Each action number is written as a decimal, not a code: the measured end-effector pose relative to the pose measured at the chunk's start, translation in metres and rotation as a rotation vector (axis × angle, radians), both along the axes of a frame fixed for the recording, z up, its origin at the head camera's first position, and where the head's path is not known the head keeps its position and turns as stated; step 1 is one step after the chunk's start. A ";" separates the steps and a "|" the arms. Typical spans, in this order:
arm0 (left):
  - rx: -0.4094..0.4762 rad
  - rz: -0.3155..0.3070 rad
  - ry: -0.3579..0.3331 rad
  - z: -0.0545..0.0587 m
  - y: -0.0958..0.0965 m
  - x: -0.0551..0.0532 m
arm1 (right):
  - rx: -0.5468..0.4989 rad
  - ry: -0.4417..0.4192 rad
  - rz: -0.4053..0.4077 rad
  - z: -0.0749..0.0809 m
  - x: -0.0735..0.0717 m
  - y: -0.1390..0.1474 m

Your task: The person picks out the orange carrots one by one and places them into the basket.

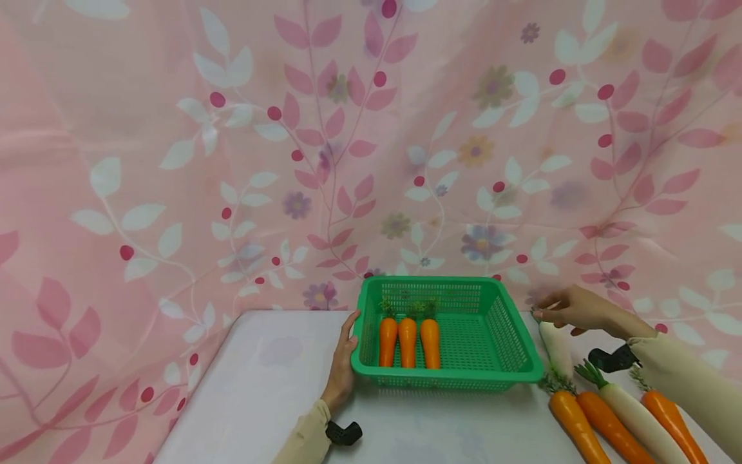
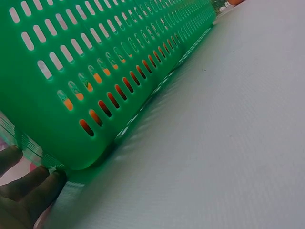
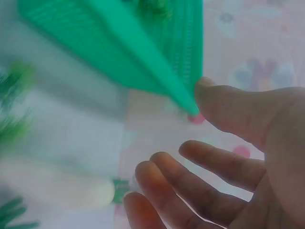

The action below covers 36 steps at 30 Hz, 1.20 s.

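Note:
A green plastic basket (image 1: 446,379) stands on the table, with three carrots (image 1: 408,341) side by side in its left half. My left hand (image 1: 341,367) rests against the basket's left side, its fingers (image 2: 40,193) touching the outside near a lower corner in the left wrist view. Beyond the basket's right side, my right hand (image 1: 588,309) hovers over the leafy end of a white radish (image 1: 555,345). In the right wrist view its fingers (image 3: 205,186) are spread and loosely bent, holding nothing, and that radish (image 3: 62,183) lies apart from them.
At the table's right front lie two carrots (image 1: 576,425) (image 1: 614,428), another white radish (image 1: 643,419) with green leaves, and a third carrot (image 1: 675,422). A pink floral cloth (image 1: 348,161) hangs behind the white table (image 1: 266,380).

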<state>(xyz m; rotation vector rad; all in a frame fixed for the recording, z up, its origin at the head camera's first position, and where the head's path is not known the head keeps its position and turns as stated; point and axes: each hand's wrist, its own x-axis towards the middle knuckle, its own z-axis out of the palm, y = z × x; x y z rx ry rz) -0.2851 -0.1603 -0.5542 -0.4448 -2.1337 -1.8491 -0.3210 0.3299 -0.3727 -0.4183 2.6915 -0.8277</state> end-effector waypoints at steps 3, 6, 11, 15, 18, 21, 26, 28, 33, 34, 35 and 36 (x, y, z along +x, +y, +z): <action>0.004 0.004 -0.011 0.000 0.000 0.001 | 0.017 -0.009 -0.004 0.000 0.010 0.013; 0.004 0.006 -0.015 0.000 0.000 0.000 | 0.037 -0.018 -0.020 0.000 0.019 0.023; 0.005 0.009 -0.008 -0.001 -0.001 -0.001 | 0.044 -0.026 -0.039 -0.017 0.031 0.035; 0.008 0.006 -0.010 -0.001 -0.001 -0.001 | 0.040 -0.041 -0.050 -0.039 0.042 0.037; 0.006 0.004 -0.005 0.000 -0.001 0.000 | 0.042 -0.054 -0.061 -0.051 0.050 0.034; 0.002 0.001 0.004 -0.001 0.001 0.001 | 0.049 -0.065 -0.069 -0.059 0.058 0.031; -0.002 -0.004 0.004 -0.002 0.000 0.000 | 0.067 -0.078 -0.090 -0.067 0.067 0.026; 0.003 -0.003 -0.003 -0.003 -0.001 0.000 | 0.076 -0.065 -0.097 -0.069 0.070 0.025; 0.023 -0.014 -0.017 -0.004 -0.002 -0.002 | 0.125 0.040 -0.080 -0.075 0.078 0.023; 0.025 -0.017 -0.020 -0.003 -0.002 -0.002 | 0.141 0.057 -0.084 -0.076 0.080 0.023; 0.027 -0.019 -0.022 -0.003 -0.002 -0.002 | 0.158 0.074 -0.085 -0.077 0.081 0.022; 0.031 -0.022 -0.025 -0.003 -0.002 -0.002 | 0.171 0.087 -0.088 -0.079 0.083 0.022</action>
